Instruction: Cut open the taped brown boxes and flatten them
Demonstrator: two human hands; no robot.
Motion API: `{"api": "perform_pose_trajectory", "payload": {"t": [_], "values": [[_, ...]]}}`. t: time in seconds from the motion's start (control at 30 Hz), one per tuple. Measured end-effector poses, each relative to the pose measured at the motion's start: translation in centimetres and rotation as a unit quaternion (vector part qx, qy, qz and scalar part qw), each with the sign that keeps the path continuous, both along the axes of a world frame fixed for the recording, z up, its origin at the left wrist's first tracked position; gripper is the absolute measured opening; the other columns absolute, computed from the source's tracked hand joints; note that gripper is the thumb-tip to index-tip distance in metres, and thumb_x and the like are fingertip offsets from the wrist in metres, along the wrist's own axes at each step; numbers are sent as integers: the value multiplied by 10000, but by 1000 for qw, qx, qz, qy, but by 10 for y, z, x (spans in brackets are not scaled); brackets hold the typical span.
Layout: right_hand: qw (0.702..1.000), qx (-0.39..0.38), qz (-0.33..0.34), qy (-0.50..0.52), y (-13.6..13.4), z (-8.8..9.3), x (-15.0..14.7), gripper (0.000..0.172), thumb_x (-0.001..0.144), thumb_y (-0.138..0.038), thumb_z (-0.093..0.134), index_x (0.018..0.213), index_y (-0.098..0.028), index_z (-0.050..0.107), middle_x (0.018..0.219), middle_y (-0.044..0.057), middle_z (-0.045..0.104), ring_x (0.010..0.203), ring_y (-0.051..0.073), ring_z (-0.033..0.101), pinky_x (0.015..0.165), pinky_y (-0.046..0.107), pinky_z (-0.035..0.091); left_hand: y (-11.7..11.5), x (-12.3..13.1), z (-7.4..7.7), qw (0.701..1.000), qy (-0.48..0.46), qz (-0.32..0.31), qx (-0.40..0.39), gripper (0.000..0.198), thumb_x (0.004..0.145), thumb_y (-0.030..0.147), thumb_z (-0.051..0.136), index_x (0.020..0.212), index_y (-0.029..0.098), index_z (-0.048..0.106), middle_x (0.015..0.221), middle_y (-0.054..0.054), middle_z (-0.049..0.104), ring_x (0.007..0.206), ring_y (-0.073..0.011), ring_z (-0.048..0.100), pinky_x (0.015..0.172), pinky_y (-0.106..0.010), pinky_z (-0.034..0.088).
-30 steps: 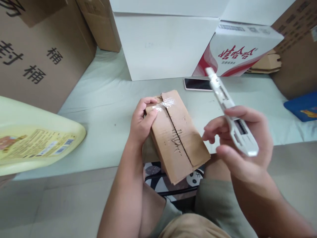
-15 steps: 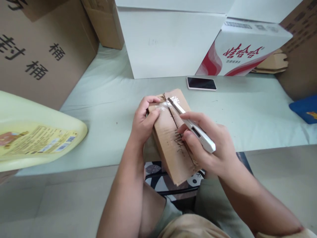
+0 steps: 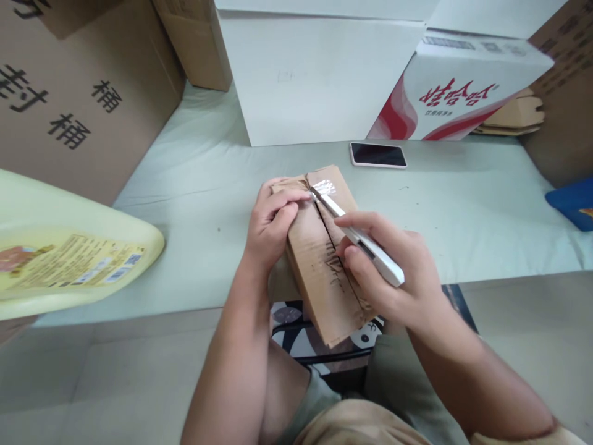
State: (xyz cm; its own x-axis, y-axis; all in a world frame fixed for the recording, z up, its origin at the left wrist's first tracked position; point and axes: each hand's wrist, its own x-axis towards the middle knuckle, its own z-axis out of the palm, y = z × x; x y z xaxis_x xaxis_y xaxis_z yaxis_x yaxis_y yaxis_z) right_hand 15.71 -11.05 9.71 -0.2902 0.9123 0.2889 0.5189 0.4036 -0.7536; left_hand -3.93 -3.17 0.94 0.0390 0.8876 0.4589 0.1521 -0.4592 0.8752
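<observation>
- Left hand [image 3: 269, 232] clamped on the far left corner of a small cardboard parcel [image 3: 319, 266], thumb and fingers pinching the flap edge. The parcel is propped at the near edge of the worktop [image 3: 208, 204], tilted toward the person's lap.
- Right hand [image 3: 393, 272] closed around a white utility knife [image 3: 356, 238], held like a pen. Its tip sits at the clear tape [image 3: 322, 187] on the far end of the centre seam, just beside the left fingertips.
- Step in hand, as I judge it: slitting the tape that seals the two top flaps, starting at the far end.
- Next move calls for a shallow draw of the blade along the seam toward the body, with the left fingers kept off the cutting line; they sit close to the tip now.
- Beyond the hands: a phone [image 3: 378, 154] lying flat, and a white carton [image 3: 319, 80] behind it.
- Well off to the left hand's side: a pale yellow jug [image 3: 69, 253].
</observation>
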Motion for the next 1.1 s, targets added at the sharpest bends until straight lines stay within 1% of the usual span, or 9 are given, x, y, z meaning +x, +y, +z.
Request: {"api": "perform_pose_trajectory", "payload": {"t": [0.17, 0.37, 0.57, 0.73, 0.93, 1.1], "values": [[1000, -7, -10, -5, 0, 1, -1, 200, 988, -179, 553, 1173, -187, 629, 723, -38, 648, 549, 94, 551, 554, 235, 446, 1, -1, 0, 1000, 18, 5, -1, 247, 917, 213, 567, 898, 294, 799, 1121, -35, 778, 1310, -276, 629, 1194, -502, 516], [999, 22, -11, -34, 0, 1, -3, 210, 958, -149, 554, 1149, -182, 635, 712, -41, 635, 528, 86, 524, 530, 229, 411, 0, 0, 2, 1000, 29, 9, -7, 249, 915, 209, 553, 877, 291, 784, 1107, -41, 780, 1321, -286, 622, 1202, -524, 512], [999, 22, -4, -49, 1, 2, -5, 199, 945, -148, 556, 1123, -169, 643, 629, -74, 532, 482, 80, 453, 495, 227, 371, 0, 0, 1, 1000, 20, 10, -6, 236, 912, 210, 569, 869, 290, 787, 1127, -46, 777, 1308, -288, 635, 1192, -520, 523], [1000, 1, -12, -24, -1, 3, -3, 188, 944, -148, 543, 1109, -184, 626, 654, -62, 569, 509, 88, 492, 512, 224, 388, 0, 0, 1, 1000, 15, 2, 5, 240, 912, 193, 568, 880, 287, 786, 1072, -40, 782, 1302, -282, 630, 1203, -518, 505], [999, -11, -5, -37, 1, 3, -3, 201, 931, -164, 556, 1117, -193, 629, 635, -64, 570, 493, 91, 479, 519, 229, 395, 0, -1, 1, 1000, 25, 6, -5, 238, 929, 215, 554, 887, 285, 778, 1122, -53, 752, 1314, -288, 622, 1193, -517, 514], [1000, -23, -19, -1, -1, 4, -3, 160, 930, -158, 541, 1059, -187, 631, 663, -47, 625, 509, 93, 532, 517, 227, 417, 1, 0, 1, 1000, 23, 3, 8, 258, 923, 185, 549, 879, 296, 777, 1067, -33, 779, 1297, -279, 630, 1200, -520, 506]]}}
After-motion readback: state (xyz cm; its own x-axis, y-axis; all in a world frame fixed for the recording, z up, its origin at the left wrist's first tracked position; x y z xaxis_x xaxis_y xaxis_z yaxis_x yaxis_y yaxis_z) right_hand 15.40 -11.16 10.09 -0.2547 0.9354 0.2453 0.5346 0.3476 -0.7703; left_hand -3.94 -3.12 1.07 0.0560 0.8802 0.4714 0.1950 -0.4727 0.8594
